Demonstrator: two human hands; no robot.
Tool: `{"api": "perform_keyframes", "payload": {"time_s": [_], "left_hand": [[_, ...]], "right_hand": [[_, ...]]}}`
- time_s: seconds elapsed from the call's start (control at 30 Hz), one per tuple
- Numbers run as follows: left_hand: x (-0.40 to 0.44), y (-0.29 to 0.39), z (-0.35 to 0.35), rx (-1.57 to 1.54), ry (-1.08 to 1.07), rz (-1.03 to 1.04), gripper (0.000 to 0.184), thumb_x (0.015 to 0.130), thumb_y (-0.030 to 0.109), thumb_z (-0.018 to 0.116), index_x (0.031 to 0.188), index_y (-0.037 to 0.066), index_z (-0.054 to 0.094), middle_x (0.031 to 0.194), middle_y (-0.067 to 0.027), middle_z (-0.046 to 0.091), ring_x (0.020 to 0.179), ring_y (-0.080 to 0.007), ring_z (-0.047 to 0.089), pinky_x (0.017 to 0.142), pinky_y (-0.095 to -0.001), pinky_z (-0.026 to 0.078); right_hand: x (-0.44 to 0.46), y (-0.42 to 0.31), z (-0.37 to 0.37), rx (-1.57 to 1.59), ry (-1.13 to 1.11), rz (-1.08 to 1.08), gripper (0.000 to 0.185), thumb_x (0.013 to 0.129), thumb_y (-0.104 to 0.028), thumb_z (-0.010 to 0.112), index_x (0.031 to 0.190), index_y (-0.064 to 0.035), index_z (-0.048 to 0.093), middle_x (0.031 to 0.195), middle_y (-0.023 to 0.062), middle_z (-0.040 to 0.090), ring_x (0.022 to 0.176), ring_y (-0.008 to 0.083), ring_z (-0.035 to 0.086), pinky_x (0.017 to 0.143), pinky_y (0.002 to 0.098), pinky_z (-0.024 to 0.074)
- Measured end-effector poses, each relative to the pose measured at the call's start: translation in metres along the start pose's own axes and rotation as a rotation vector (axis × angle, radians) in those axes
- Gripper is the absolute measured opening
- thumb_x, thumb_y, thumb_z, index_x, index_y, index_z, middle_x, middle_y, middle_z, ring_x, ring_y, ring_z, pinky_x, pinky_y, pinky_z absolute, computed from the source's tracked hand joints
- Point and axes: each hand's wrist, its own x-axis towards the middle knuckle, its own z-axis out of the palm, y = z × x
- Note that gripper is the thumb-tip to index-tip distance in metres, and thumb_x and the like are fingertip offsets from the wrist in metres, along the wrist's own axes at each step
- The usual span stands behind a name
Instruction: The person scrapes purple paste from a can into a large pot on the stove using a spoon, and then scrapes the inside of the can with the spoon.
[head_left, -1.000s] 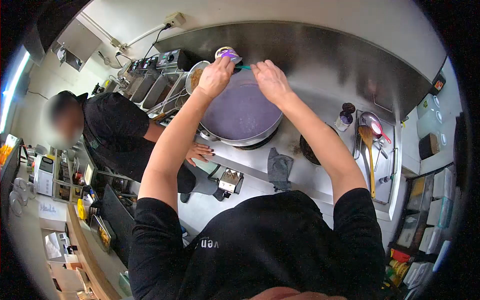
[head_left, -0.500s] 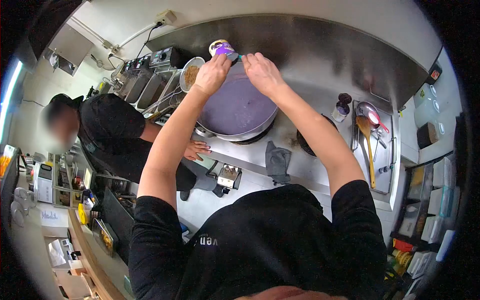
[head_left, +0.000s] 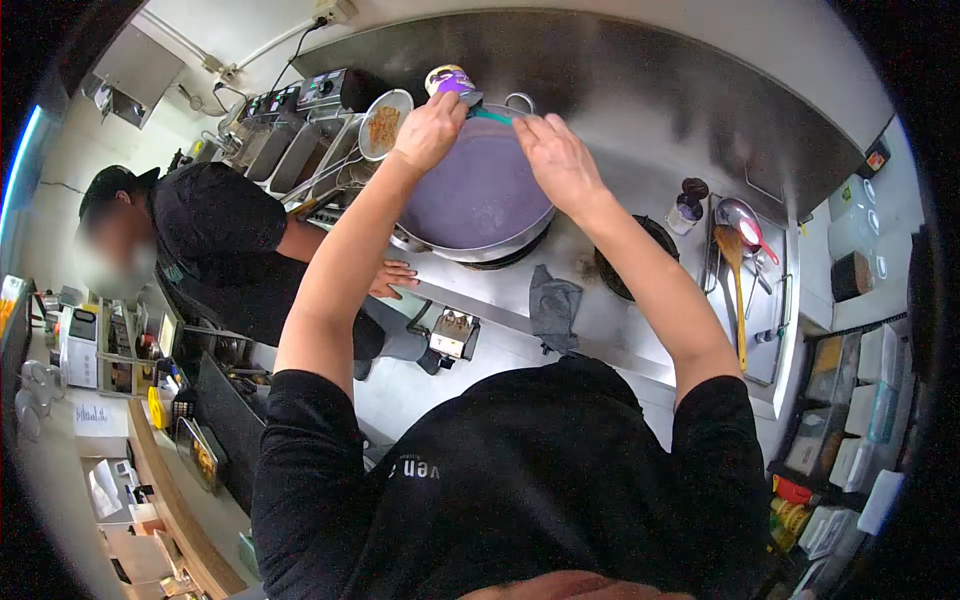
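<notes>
My left hand (head_left: 431, 132) is closed on a can (head_left: 450, 80) with a purple and white label, tilted at the far left rim of a large pot (head_left: 512, 246). The pot holds a smooth pale purple liquid (head_left: 475, 195). From the can's dark lower end a slim teal utensil (head_left: 492, 116) runs across to my right hand (head_left: 558, 160), whose fingertips are closed on its other end. The utensil's working end is hidden at the can, so its exact kind is unclear. Both hands are above the pot's far side.
A strainer with brown bits (head_left: 384, 128) sits left of the pot. At the left stands a co-worker (head_left: 220, 230), one hand on the counter edge. A grey cloth (head_left: 553, 308), a burner (head_left: 636, 258), an opened can (head_left: 686, 212) and a wooden spatula (head_left: 735, 285) lie rightward.
My right hand has moved right and slightly down, away from my left hand. More of the teal utensil shows between them. The view has shifted a little.
</notes>
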Motion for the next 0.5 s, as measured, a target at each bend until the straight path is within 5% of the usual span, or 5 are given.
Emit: {"api": "perform_keyframes", "payload": {"time_s": [0.07, 0.27, 0.5], "left_hand": [[0.002, 0.003, -0.003, -0.012, 0.006, -0.002, 0.008, 0.078, 0.011, 0.055, 0.082, 0.005, 0.056, 0.085, -0.0098, 0.053, 0.084, -0.0248, 0.060, 0.062, -0.0349, 0.054], [0.009, 0.007, -0.016, -0.001, 0.012, 0.025, 0.007, 0.078, 0.012, 0.055, 0.080, 0.005, 0.056, 0.085, -0.0088, 0.052, 0.084, -0.0238, 0.059, 0.063, -0.0346, 0.054], [0.000, 0.005, -0.013, 0.080, 0.013, 0.046, 0.007, 0.076, 0.014, 0.056, 0.080, 0.008, 0.056, 0.083, -0.0055, 0.051, 0.082, -0.0203, 0.058, 0.064, -0.0321, 0.052]], "right_hand": [[0.016, 0.005, 0.007, -0.062, 0.079, -0.106, 0.028, 0.082, -0.006, 0.053, 0.107, 0.0043, 0.062, 0.094, 0.0131, 0.062, 0.091, 0.0248, 0.059, 0.074, 0.0342, 0.0535], [0.035, 0.015, 0.051, -0.157, 0.085, -0.097, 0.026, 0.082, -0.008, 0.054, 0.104, 0.0038, 0.062, 0.092, 0.0116, 0.062, 0.091, 0.0233, 0.059, 0.076, 0.0326, 0.0531], [-0.024, -0.006, 0.002, 0.018, 0.056, 0.014, 0.031, 0.080, -0.005, 0.053, 0.108, 0.0052, 0.062, 0.095, 0.0119, 0.062, 0.093, 0.0266, 0.058, 0.079, 0.0354, 0.0521]]}}
